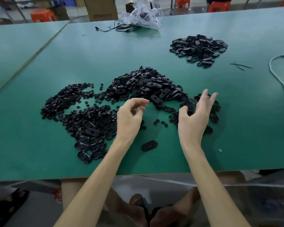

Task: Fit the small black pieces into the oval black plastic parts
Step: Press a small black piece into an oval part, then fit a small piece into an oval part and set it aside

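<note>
Head view: clear bag (143, 15) at far edge of table (203, 145) holds black items. L hand (129, 118) loosely curled, empty; R hand (195, 117) fingers spread over oval parts (146, 84); small pieces (75, 108) heaped left.

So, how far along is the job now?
Done: perhaps the far pile of oval parts, set apart, though I cannot confirm. In hand: nothing; left hand and right hand hover empty. Left: the big heap of oval parts and the spread of small black pieces.

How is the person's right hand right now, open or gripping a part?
Open: the right hand has its fingers spread over scattered oval parts, with nothing gripped in them.
</note>
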